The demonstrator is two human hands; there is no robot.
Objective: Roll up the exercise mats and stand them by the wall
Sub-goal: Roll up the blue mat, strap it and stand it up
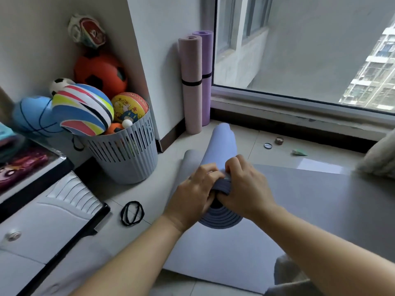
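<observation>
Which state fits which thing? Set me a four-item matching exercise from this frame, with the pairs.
Things:
1. pink mat
2. blue-grey mat
3. spare black bands
4. slatted basket

States:
a. holds balls
b. lying loose on the floor
c. upright, rolled and banded
d. only partly rolled

Pairs: 1-c, 2-d, 3-b, 4-a.
</observation>
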